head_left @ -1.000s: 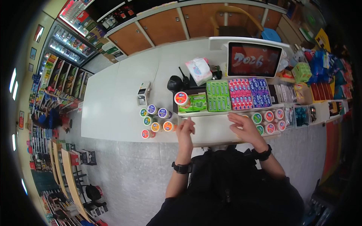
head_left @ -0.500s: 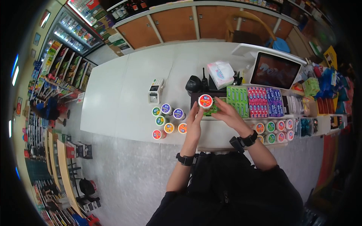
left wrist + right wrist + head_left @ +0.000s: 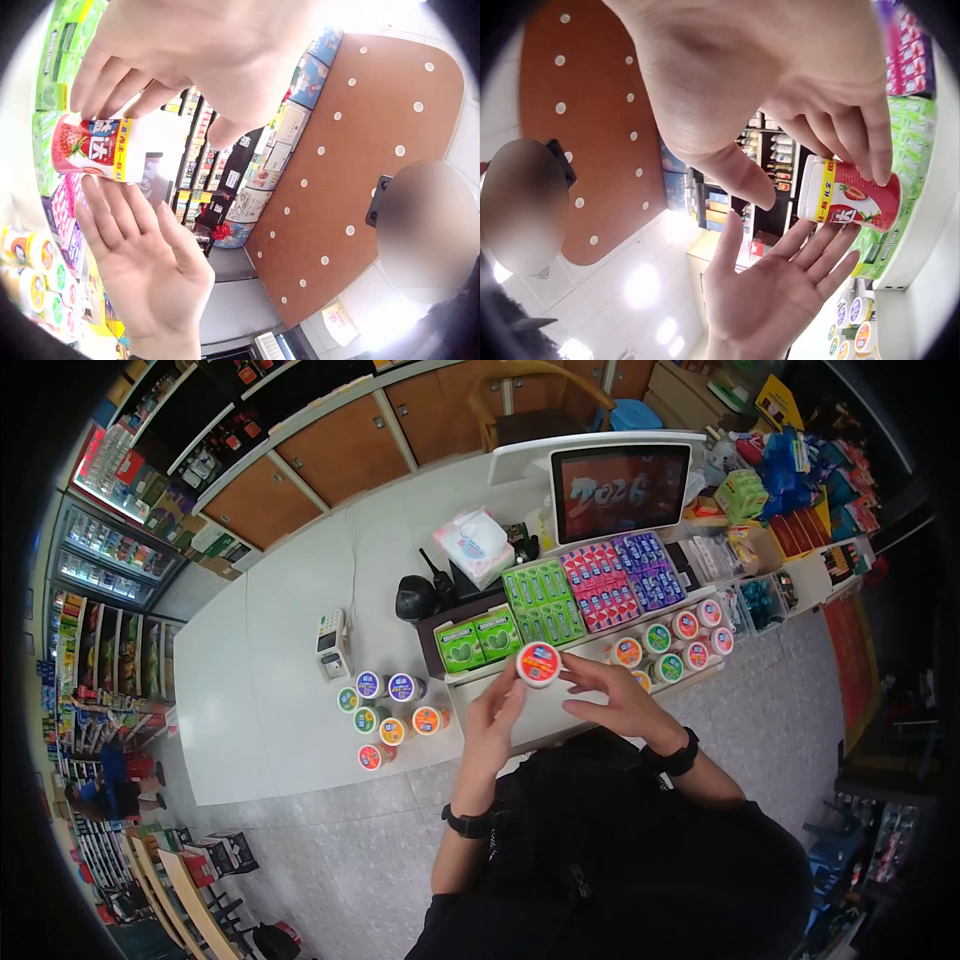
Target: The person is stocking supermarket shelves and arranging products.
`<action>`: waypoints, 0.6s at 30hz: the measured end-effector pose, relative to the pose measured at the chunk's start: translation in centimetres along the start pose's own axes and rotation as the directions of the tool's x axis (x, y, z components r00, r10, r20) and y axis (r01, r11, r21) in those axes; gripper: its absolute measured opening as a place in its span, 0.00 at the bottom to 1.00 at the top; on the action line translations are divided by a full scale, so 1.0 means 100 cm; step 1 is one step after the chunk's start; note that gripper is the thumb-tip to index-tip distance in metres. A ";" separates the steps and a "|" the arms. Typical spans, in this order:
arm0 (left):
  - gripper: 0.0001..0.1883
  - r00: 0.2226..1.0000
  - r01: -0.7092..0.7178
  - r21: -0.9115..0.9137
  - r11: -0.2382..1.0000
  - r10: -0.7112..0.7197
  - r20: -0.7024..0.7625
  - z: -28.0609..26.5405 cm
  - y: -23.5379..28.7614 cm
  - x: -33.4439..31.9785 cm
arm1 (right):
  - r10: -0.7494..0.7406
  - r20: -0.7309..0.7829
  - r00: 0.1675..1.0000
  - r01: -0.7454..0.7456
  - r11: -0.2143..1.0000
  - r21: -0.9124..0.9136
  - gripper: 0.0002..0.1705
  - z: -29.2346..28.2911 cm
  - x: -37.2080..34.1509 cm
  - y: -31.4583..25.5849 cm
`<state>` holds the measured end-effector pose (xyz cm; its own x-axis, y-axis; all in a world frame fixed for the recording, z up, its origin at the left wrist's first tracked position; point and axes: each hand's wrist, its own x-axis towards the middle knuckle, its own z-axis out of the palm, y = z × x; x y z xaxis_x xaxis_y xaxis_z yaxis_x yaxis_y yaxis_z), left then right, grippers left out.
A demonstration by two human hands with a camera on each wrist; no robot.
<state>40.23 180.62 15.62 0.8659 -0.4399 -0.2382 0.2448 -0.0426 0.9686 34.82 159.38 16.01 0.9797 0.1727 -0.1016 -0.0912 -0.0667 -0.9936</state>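
A red-and-white gum bottle (image 3: 539,663) with a strawberry label hangs in front of the person, caught between the fingertips of both hands. My left hand (image 3: 488,728) touches it from one side, fingers extended, thumb away from the label. On the opposite side are the fingers of my right hand (image 3: 625,708), mostly straight, thumb spread apart. In the left wrist view the gum bottle (image 3: 90,146) lies sideways between the two sets of fingers. The right wrist view shows the gum bottle's (image 3: 851,193) yellow band and white cap end.
Several gum bottles (image 3: 392,731) are grouped on the white counter (image 3: 255,705) at left. More bottles (image 3: 657,638) line the front ledge at right. Behind the hands stand green gum boxes (image 3: 478,642) and pink packs (image 3: 605,592), then a screen (image 3: 620,490). A card terminal (image 3: 333,643) is at left.
The gum bottle stood on the green boxes with both hands apart from it. The hands have closed in from both sides and brought it toward the body. The head view has also turned.
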 end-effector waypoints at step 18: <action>0.44 0.932 0.339 0.024 0.941 -0.339 0.132 0.068 -0.073 0.040 | 0.231 0.029 0.973 -0.232 0.955 0.187 0.37 -0.052 -0.020 0.092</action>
<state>38.89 173.09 8.07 0.6662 -0.5137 -0.5407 0.5131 -0.2105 0.8321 32.99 153.32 7.28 0.9266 0.1813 -0.3295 -0.3478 0.0798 -0.9342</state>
